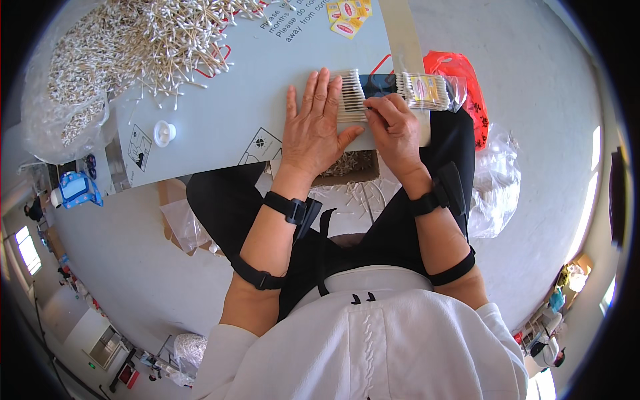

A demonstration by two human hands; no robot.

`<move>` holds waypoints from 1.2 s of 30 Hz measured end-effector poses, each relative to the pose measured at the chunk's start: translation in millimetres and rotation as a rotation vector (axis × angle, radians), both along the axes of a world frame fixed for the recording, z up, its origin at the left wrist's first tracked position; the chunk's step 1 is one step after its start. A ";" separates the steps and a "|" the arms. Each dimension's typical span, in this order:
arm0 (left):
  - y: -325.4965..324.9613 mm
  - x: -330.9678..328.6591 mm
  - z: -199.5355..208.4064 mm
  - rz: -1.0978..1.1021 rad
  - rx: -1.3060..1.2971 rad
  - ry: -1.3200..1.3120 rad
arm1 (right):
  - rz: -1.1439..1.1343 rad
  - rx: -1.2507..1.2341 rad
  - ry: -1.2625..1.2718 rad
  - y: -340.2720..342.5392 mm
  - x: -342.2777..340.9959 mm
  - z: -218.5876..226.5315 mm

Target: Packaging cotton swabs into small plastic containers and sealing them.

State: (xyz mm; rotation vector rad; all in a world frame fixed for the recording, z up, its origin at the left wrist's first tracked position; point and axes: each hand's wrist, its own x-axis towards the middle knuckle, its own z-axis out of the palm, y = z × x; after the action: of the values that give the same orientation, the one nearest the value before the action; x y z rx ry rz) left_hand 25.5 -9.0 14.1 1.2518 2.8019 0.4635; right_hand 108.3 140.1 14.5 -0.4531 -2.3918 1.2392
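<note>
Cotton swabs [352, 97] in a row beneath the left hand

The left hand [313, 123] lies flat, fingers extended and slightly spread, over the row on the table. The right hand [392, 123] is curled at the row's other end, thumb and fingertips together; whether they pinch anything I cannot tell. Just beyond its knuckles, a dark strip [379, 83] separates the row from a clear packet [437, 91] of swabs with a yellow card inside. Between the wrists, under the table edge, a cardboard box [363, 175] holds loose swabs. A red bag [479, 120] hangs right of the right hand. Left of the left hand, a small white dish [164, 133] sits on the pale grey, printed tabletop [220, 120]; farther that way, a large clear bag [48, 143] is full of swabs, with a heap [180, 50] spilling out. Beyond are the grey floor [560, 100] and a bright window [28, 250].
</note>
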 end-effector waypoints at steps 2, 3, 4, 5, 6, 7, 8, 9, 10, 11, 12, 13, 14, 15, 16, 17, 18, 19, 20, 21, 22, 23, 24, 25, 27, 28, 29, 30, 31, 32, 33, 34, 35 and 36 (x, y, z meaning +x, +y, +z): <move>0.0 0.2 -0.1 -0.001 0.008 0.004 | -0.006 0.015 0.008 -0.2 -0.7 -2.0; 0.2 0.2 -0.3 -0.001 0.008 0.004 | -0.005 0.016 0.008 -0.3 -0.7 -2.5; 0.4 0.1 -0.5 0.000 0.007 0.001 | -0.009 0.052 0.019 -0.4 -0.9 -2.9; 0.5 0.0 -0.6 0.001 0.006 -0.002 | -0.013 0.089 0.031 -0.5 -1.0 -3.0; 0.3 -0.1 -0.7 0.002 0.006 -0.001 | -0.012 0.089 0.031 -0.7 -0.8 -2.6; 0.2 -0.2 -0.6 0.001 0.008 -0.005 | -0.010 0.080 0.026 -1.0 -0.3 -2.0; 0.1 -0.3 -0.4 0.000 0.009 -0.008 | -0.009 0.071 0.021 -1.2 -0.1 -1.5; 0.1 -0.3 -0.3 0.001 0.010 -0.007 | -0.008 0.072 0.021 -1.1 0.0 -1.7; 0.2 -0.3 -0.1 -0.001 0.007 -0.008 | -0.005 0.074 0.026 -1.1 0.3 -2.2; 0.3 -0.3 0.1 -0.003 0.005 -0.009 | -0.003 0.075 0.031 -1.0 0.5 -2.6; 0.6 -0.3 0.4 -0.003 0.006 -0.008 | -0.002 0.076 0.031 -0.8 0.5 -2.7; 0.5 -0.3 0.0 -0.002 0.009 -0.010 | 0.002 0.075 0.023 -0.9 0.4 -2.9; 0.3 -0.2 -0.2 -0.002 0.012 -0.012 | 0.007 0.074 0.016 -0.8 0.4 -2.8; 0.1 -0.1 -0.4 -0.001 0.013 -0.011 | 0.007 0.075 0.016 -0.3 0.7 -2.2; -0.1 0.0 -0.2 -0.001 0.014 -0.009 | 0.040 0.119 -0.011 0.5 0.9 -1.0; -0.3 0.1 0.0 0.000 0.014 -0.007 | 0.073 0.162 -0.039 0.9 0.9 0.0; -0.7 0.6 0.4 0.001 0.015 -0.006 | 0.074 0.163 -0.038 0.3 1.0 -0.2; -0.6 0.8 0.6 0.002 0.002 -0.010 | 0.051 0.136 -0.035 -0.5 0.8 -1.3; -0.3 0.8 0.7 0.004 -0.012 -0.014 | 0.028 0.110 -0.031 -1.1 0.3 -2.1; 0.0 0.5 0.8 0.004 -0.010 -0.013 | 0.029 0.111 -0.030 -1.1 -1.0 -2.6; 0.1 0.6 0.8 0.006 -0.002 -0.016 | 0.017 0.101 -0.026 -1.4 -2.0 -2.8; 0.2 0.7 0.7 0.007 0.006 -0.019 | 0.006 0.091 -0.022 -1.7 -2.9 -2.7; 0.3 0.7 0.6 0.008 0.007 -0.018 | 0.007 0.092 -0.022 -2.0 -3.3 -1.6; 0.6 0.6 0.3 0.009 0.007 -0.018 | 0.002 0.098 -0.042 -2.3 -3.7 -0.1; 0.5 0.4 -0.2 0.010 0.007 -0.018 | -0.003 0.105 -0.063 -2.8 -5.0 1.4; 0.5 0.4 -0.2 0.009 0.007 -0.018 | -0.005 0.122 -0.062 -3.0 -5.7 1.9; 0.6 0.4 -0.3 0.008 0.006 -0.018 | -0.007 0.138 -0.061 -2.9 -6.2 2.2; 0.8 0.3 -0.4 0.008 0.007 -0.017 | -0.007 0.139 -0.061 -2.3 -6.6 1.8; 0.7 0.1 -0.1 0.010 0.009 -0.020 | 0.008 0.149 -0.067 -1.6 -7.0 1.2; 0.7 0.0 0.2 0.011 0.011 -0.023 | 0.022 0.159 -0.073 -1.2 -7.3 0.9; 0.3 0.0 0.7 0.012 0.011 -0.022 | 0.023 0.159 -0.072 -1.5 -7.5 0.9; -0.1 0.2 0.5 0.010 0.007 -0.024 | 0.019 0.159 -0.074 -1.6 -7.6 0.5; -0.3 0.4 0.4 0.008 0.002 -0.026 | 0.014 0.159 -0.076 -1.8 -7.7 0.5; -0.1 0.4 0.1 0.008 0.003 -0.025 | 0.014 0.160 -0.075 -2.1 -8.1 0.9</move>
State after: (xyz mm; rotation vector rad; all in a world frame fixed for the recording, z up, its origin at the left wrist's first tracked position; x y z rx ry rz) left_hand 25.9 -9.1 14.2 1.2273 2.7876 0.4809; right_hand 100.2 138.0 15.4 -0.4410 -2.5374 1.0432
